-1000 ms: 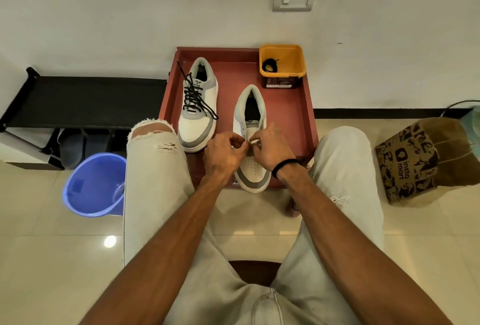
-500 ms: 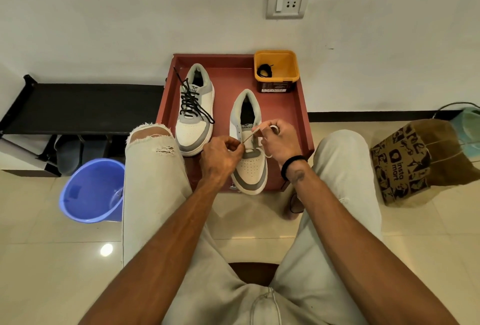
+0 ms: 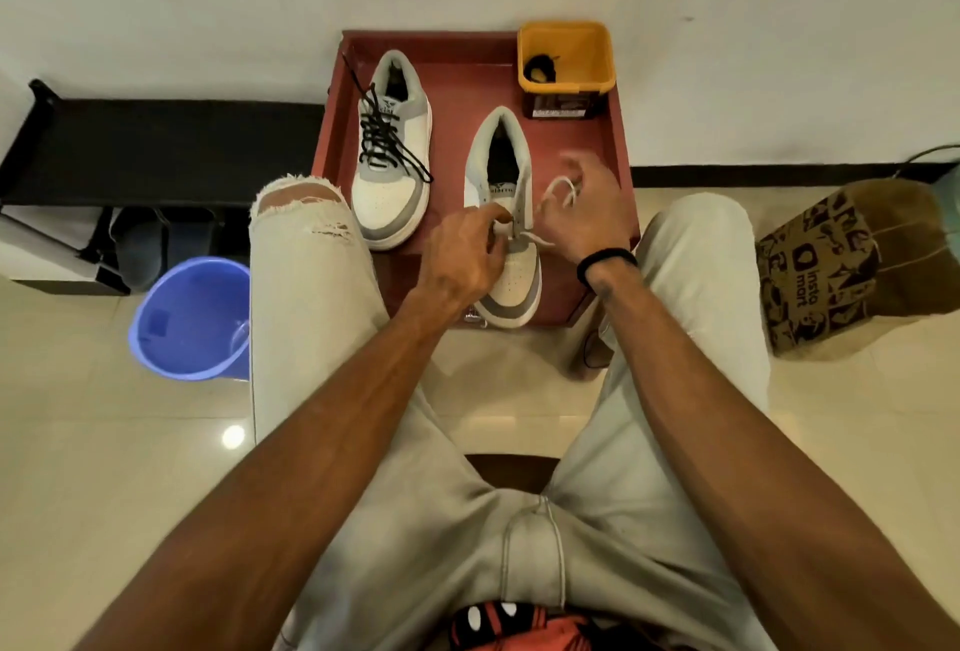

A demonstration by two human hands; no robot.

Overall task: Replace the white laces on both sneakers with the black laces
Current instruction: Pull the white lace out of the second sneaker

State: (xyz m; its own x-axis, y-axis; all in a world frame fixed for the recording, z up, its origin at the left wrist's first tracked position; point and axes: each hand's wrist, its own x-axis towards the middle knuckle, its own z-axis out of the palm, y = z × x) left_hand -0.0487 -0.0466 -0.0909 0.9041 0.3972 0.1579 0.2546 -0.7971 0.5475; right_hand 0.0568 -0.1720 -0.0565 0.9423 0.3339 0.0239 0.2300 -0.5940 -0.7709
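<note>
At frame centre, the left hand steadies the grey-and-white lace-up sneaker while the right hand pinches the thin white cotton lace; yanking risks snagging an eyelet.

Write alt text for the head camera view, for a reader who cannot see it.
A seated person's right hand pulls a white lace out of a sneaker on a red tray, while the left hand steadies the shoe. A second sneaker beside it already has black laces.
</note>
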